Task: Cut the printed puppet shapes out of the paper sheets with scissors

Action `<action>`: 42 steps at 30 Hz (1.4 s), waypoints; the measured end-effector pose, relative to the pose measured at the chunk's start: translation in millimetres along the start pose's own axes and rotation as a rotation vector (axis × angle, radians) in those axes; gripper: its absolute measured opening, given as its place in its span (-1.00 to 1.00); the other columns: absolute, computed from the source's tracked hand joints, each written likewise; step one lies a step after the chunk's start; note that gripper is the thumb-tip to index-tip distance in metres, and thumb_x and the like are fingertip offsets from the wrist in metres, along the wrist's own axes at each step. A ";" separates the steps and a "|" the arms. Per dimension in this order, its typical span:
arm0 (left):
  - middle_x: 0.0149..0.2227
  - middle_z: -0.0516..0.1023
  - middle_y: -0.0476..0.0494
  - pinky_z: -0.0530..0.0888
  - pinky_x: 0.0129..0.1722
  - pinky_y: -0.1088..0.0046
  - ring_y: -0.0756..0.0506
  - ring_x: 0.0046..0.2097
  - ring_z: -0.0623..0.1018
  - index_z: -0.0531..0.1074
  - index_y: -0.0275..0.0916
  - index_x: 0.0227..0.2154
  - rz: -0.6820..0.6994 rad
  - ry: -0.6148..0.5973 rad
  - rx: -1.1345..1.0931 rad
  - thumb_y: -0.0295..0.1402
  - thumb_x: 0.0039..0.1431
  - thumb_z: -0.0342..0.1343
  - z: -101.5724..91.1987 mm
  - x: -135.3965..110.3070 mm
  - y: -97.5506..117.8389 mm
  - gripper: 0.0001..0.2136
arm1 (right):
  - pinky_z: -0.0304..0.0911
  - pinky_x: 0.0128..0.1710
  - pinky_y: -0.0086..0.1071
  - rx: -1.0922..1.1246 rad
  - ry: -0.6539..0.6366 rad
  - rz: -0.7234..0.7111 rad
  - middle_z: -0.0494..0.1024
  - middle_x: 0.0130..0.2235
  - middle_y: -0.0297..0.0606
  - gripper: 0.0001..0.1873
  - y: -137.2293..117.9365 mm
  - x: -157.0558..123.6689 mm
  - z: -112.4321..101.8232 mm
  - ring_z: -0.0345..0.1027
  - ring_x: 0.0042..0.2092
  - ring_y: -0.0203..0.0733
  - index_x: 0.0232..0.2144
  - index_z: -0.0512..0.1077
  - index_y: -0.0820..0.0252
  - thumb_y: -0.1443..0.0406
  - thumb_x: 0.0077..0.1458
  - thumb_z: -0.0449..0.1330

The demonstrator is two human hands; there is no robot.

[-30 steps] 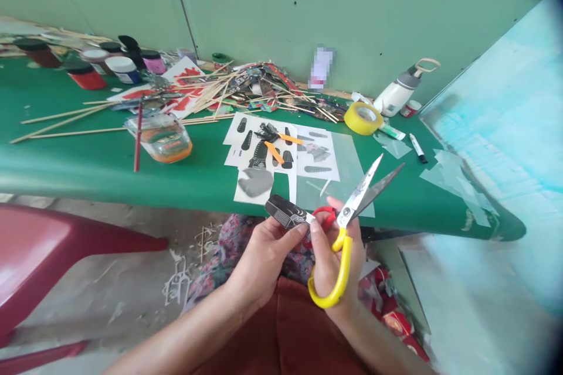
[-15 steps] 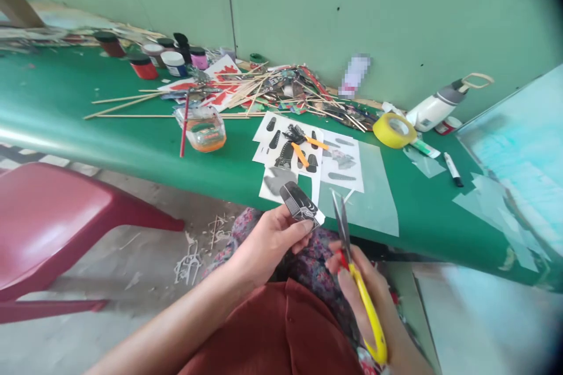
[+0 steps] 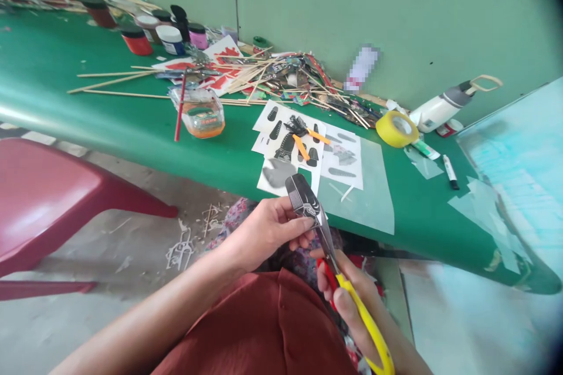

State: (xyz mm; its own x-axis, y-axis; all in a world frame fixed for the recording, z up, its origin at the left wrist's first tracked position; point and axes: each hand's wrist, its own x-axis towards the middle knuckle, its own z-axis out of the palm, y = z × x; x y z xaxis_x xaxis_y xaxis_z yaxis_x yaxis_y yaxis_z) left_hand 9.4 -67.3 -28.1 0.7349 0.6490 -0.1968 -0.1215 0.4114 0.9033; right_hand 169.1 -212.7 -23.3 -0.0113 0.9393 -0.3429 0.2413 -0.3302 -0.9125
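Note:
A black-and-white patterned paper cutout (image 3: 301, 190) is pinched between the thumb and fingers of my left hand (image 3: 277, 224), over my lap at the table's front edge. My right hand (image 3: 352, 287) grips a pair of scissors (image 3: 326, 234) with yellow and red handles. The blades reach up to the cutout's right side, close to my left fingertips; whether paper lies between them I cannot make out. Just beyond, printed sheets (image 3: 269, 149) with dark shapes lie on the green table (image 3: 211, 170), with two orange-handled tools (image 3: 301, 147) on top.
A clear container (image 3: 203, 117) with a red stick stands to the left. Thin wooden sticks (image 3: 246, 79) and scraps are heaped along the wall. Paint jars (image 3: 136, 41), yellow tape (image 3: 396, 129) and a white bottle (image 3: 440, 110) stand behind. A red chair (image 3: 57, 205) is at left.
My right hand has brought the scissors left, so the blades now meet the cutout's edge. A thin white strip has appeared on the translucent sheet. The camera view has shifted slightly.

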 end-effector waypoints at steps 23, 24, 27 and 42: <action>-0.52 0.49 0.04 0.34 -0.50 0.56 0.08 -0.52 0.40 0.42 -0.28 -0.45 0.000 0.016 0.033 -0.37 0.15 0.18 4.5 -0.9 0.4 -0.88 | 0.18 -0.32 -0.34 -0.080 0.018 -0.043 0.43 -0.14 -0.23 -0.44 0.9 1.5 1.0 0.22 -0.31 -0.19 0.14 0.23 0.04 -0.12 0.29 -0.07; -0.52 0.48 0.04 0.34 -0.50 0.55 0.08 -0.52 0.40 0.42 -0.28 -0.45 -0.005 0.015 0.035 -0.37 0.14 0.19 4.8 -0.7 0.3 -0.88 | 0.19 -0.31 -0.34 -0.080 0.019 -0.046 0.43 -0.14 -0.23 -0.45 0.8 1.3 1.1 0.22 -0.31 -0.19 0.14 0.23 0.04 -0.11 0.30 -0.07; -0.52 0.49 0.03 0.34 -0.50 0.54 0.08 -0.52 0.40 0.42 -0.28 -0.44 -0.015 0.014 0.037 -0.35 0.14 0.19 6.3 -0.1 0.1 -0.87 | 0.21 -0.29 -0.35 -0.077 0.018 -0.054 0.42 -0.16 -0.25 -0.49 -0.9 1.3 1.7 0.24 -0.31 -0.19 0.14 0.23 0.03 -0.09 0.31 -0.07; -0.52 0.47 0.02 0.33 -0.51 0.55 0.08 -0.51 0.40 0.41 -0.30 -0.45 -0.028 0.039 0.075 -0.35 0.14 0.19 8.4 -0.6 0.6 -0.86 | 0.25 -0.31 -0.33 -0.189 0.100 -0.050 0.40 -0.33 -0.28 -0.52 -5.8 -0.7 5.9 0.28 -0.37 -0.17 0.10 0.30 0.10 -0.02 0.32 -0.06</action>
State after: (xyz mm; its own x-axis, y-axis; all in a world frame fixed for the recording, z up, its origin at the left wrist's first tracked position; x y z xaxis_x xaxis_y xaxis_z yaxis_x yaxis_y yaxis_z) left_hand 14.5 -72.8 -24.2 0.7104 0.6630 -0.2361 -0.0498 0.3820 0.9228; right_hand 162.1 -212.0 -19.1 0.0659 0.9617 -0.2661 0.4210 -0.2686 -0.8664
